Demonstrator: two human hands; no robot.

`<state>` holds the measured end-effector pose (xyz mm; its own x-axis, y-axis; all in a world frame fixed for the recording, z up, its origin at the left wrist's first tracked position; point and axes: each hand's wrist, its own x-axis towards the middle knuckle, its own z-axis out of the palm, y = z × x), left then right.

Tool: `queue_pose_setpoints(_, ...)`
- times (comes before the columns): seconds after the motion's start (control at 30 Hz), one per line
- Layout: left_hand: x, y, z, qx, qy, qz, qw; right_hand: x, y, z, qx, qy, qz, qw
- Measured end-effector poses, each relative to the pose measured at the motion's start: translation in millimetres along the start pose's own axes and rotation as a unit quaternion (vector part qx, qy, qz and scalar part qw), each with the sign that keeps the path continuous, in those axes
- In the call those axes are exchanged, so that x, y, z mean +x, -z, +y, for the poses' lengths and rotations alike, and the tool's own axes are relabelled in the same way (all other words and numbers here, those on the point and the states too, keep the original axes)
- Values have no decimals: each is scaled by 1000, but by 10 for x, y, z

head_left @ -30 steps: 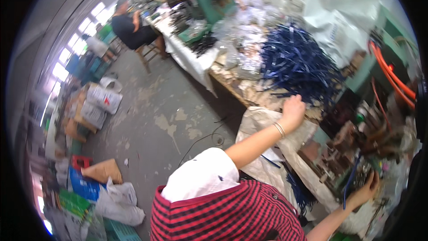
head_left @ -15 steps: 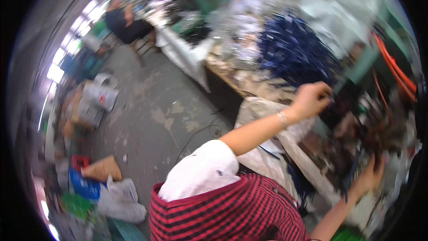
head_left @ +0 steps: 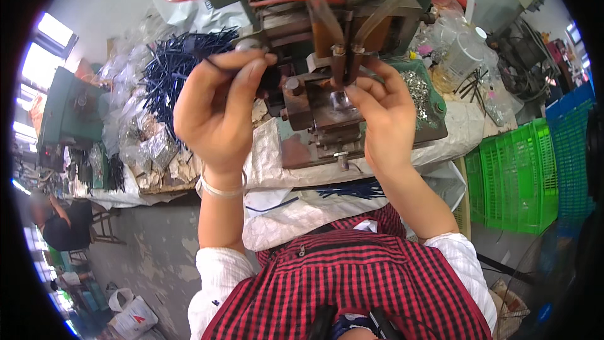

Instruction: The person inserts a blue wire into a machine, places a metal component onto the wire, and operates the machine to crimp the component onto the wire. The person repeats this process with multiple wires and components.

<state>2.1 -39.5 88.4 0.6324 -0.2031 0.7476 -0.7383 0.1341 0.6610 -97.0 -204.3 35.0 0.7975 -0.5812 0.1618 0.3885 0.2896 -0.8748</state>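
Both my hands are raised at a bench machine with a dark metal block and two dark prongs fed by clear tubes. My left hand is left of the block, thumb and fingers pinched together beside a dark round part; what they hold, if anything, is hard to make out. My right hand is closed at the right side of the block, its thumb tip right by the prongs. Any small piece between those fingers is hidden. Behind my left hand lies a heap of dark blue strips.
Small metal pieces fill a green tray right of the block. Clear plastic bags lie at the left. A pale cloth with more blue strips hangs in front of me. Green crates stand at right; a person sits far left.
My view has swung from the left side of the room to face the machine. My left hand has come from beside the blue heap to the machine; my right hand is now at the block.
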Motion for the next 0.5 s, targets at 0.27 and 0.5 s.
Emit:
queue_pose_setpoints(0.27, -578, -405, 7, 164, -296, -225, 914, 328, 1003, 48, -620, 173, -31, 765)
queue_pose_setpoints(0.5, -744, -290, -224, 176, -341, -187, 904, 432, 1858, 635, -699, 171, 20, 694)
